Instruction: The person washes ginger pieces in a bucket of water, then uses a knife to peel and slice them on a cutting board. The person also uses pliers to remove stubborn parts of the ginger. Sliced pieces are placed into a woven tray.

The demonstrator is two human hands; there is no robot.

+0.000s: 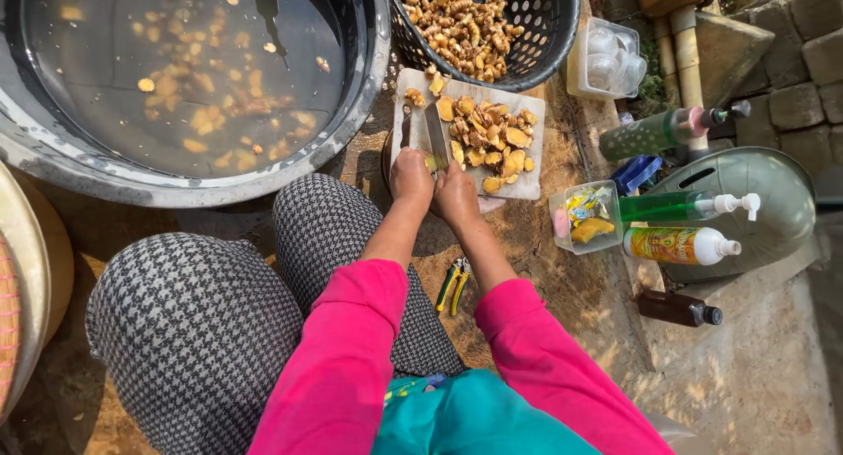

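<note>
Left hand (411,176) gripped knife (436,134), blade pointing away over cutting board (527,188). Right hand (457,194) pinched ginger piece (431,162) just beside blade. Sliced ginger (490,139) heaped beyond hands. Risk: hands touching, fingertips near edge; slip on wet root could cut.

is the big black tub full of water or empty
Holding water: the big black tub has a dark, reflective surface up near its rim, with yellow root pieces showing in it, some seemingly floating.
</note>
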